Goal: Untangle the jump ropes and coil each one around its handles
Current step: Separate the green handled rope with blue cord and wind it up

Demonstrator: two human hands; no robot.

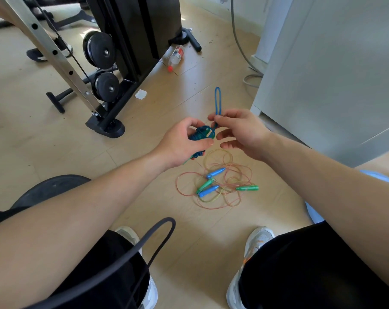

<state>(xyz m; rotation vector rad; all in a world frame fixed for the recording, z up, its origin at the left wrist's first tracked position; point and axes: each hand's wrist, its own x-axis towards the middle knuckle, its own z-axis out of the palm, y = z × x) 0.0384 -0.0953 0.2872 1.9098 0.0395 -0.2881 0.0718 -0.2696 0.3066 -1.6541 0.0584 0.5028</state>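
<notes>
The left hand (180, 143) is closed around a blue rope bundle (200, 136) already wound around its handles, held above the floor (178, 219). The right hand (240, 132) pinches the free blue loop (217, 101) between thumb and forefinger; the loop stands upright above the grip. Below the hands, a tangle of thin ropes (220, 181) with two blue handles and two green handles lies on the floor between the shoes.

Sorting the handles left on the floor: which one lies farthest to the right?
The green handle at the right edge of the tangle. It lies nearly level, apart from the other green handle and the two blue ones.
</notes>
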